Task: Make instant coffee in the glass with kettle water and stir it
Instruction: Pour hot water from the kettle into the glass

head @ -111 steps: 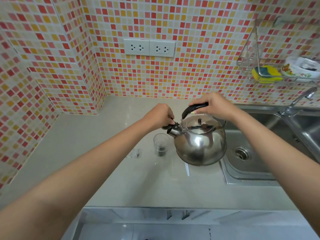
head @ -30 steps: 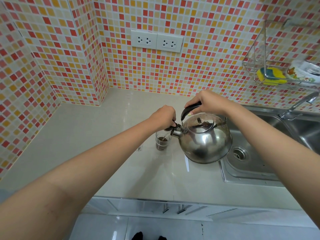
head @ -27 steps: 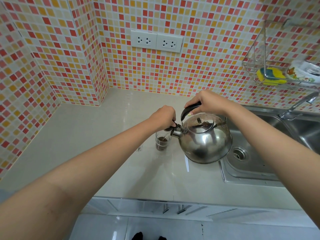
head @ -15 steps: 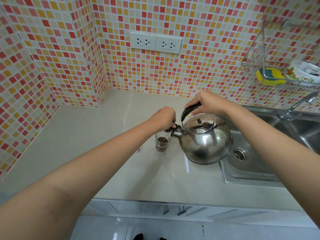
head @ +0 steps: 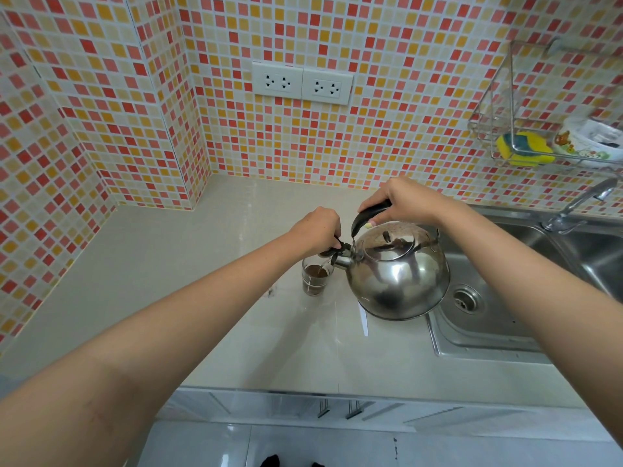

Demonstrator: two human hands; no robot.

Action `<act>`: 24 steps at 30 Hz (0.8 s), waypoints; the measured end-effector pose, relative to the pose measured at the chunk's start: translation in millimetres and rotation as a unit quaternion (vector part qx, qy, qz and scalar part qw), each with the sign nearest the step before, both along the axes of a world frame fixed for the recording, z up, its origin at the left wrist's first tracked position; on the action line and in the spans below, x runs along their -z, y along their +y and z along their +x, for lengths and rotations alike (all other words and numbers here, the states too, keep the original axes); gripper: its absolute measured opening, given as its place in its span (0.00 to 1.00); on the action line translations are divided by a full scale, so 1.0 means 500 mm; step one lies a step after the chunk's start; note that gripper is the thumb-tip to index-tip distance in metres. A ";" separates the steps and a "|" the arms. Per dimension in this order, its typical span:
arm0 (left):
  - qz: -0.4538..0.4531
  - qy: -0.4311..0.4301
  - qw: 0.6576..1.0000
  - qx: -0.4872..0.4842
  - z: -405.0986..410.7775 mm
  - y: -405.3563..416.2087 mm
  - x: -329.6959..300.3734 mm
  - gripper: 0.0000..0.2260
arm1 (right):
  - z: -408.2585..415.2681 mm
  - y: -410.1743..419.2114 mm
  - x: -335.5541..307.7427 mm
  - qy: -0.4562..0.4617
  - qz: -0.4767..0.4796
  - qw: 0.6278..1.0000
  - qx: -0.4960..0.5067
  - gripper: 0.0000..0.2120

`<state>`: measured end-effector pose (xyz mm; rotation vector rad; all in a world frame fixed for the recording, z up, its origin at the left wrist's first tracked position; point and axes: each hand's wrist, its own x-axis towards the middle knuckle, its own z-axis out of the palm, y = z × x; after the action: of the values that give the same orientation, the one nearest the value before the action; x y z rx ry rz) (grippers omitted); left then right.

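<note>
Head view: one steel kettle [head: 397, 274] tilts left above a pale surface [head: 175, 264], held off it, its spout [head: 342, 259] over the single glass [head: 316, 275], which stands on the surface just left of the kettle and holds brown liquid. The right hand [head: 401, 202] has its fingers [head: 365, 208] wrapped around the black handle [head: 367, 215]. The left hand [head: 318, 229] pinches the spout's black cap [head: 338, 246]. To the right lies one sink [head: 488, 318] with one tap [head: 580, 205]. Two white sockets [head: 301, 82] sit on the far tiled wall, and one wire rack [head: 539, 129] holds a yellow sponge [head: 524, 148].
</note>
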<state>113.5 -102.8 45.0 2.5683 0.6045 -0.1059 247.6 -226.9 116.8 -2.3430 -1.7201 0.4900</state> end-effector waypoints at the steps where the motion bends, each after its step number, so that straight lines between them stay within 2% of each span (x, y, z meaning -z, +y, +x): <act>1: 0.000 0.000 1.000 0.000 -0.001 0.000 0.000 0.14 | -0.001 0.000 0.000 0.000 0.000 1.000 0.001 0.15; 20: -0.004 -0.005 1.000 -0.005 -0.010 -0.002 -0.005 0.12 | -0.006 -0.006 -0.002 0.007 0.003 1.000 0.000 0.16; 24: -0.017 -0.023 1.000 -0.007 -0.011 0.008 -0.013 0.12 | 0.001 -0.020 -0.007 0.019 0.011 1.000 0.014 0.12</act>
<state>108.1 -98.8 51.6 2.5262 0.5994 -0.0504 248.1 -236.9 120.3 -2.3231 -1.6663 0.5054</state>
